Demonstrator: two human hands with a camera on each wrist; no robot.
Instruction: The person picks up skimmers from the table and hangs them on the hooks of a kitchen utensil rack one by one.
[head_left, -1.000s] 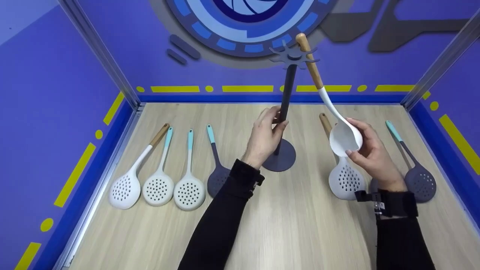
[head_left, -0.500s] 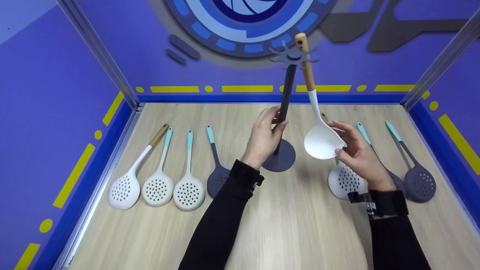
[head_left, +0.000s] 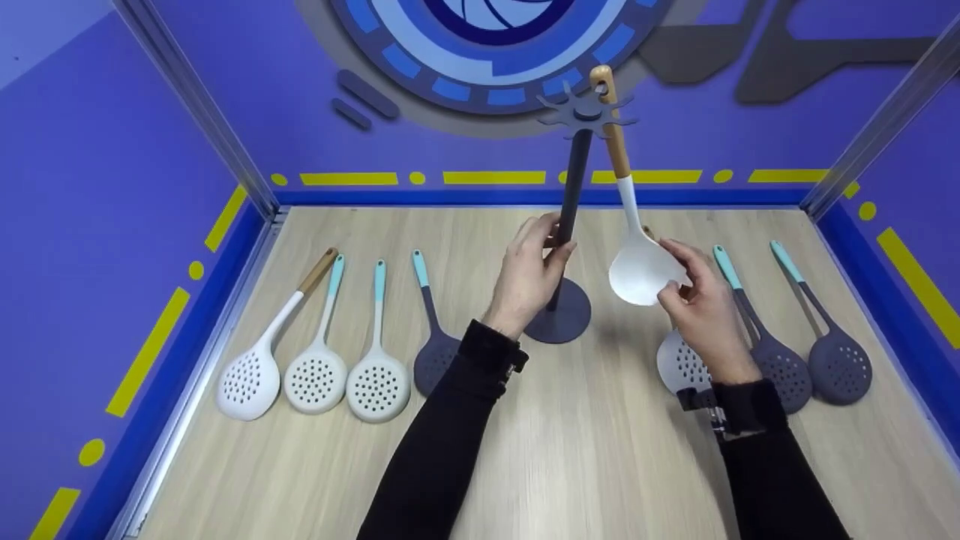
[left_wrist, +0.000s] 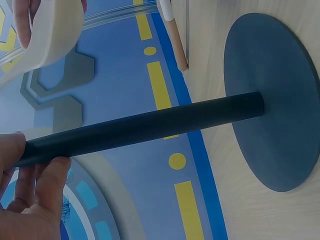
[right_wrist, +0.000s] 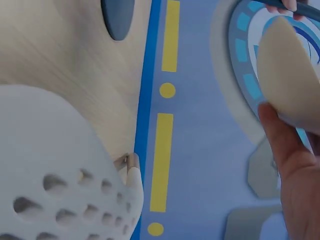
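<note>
Left hand (head_left: 529,281) wraps the dark pole of the utensil stand (head_left: 574,195), mid-height, centre of frame; fingers curled round it, thumb on the near side. The stand's round base (head_left: 561,315) sits flat on the table (head_left: 585,450).

Right hand (head_left: 701,311) holds the white ladle (head_left: 641,274) by its bowl, fingertips pinching the rim, just right of the pole. The ladle's wooden handle end (head_left: 602,79) is up at the star-shaped hanger head (head_left: 583,114), top centre; can't tell if it's fully hooked.

Handling, my read: the ladle looks light, with a stiff handle and a smooth, likely silicone bowl, so a bit slippery at the rim. Better control from the neck or the wooden grip than from the bowl. The stand looks top-heavy once loaded, so holding the pole makes sense.

Lying flat on the table: four skimmers at lower left (head_left: 315,371), one white skimmer (head_left: 679,367) partly under the right wrist, two grey ones (head_left: 840,364) at lower right.
</note>
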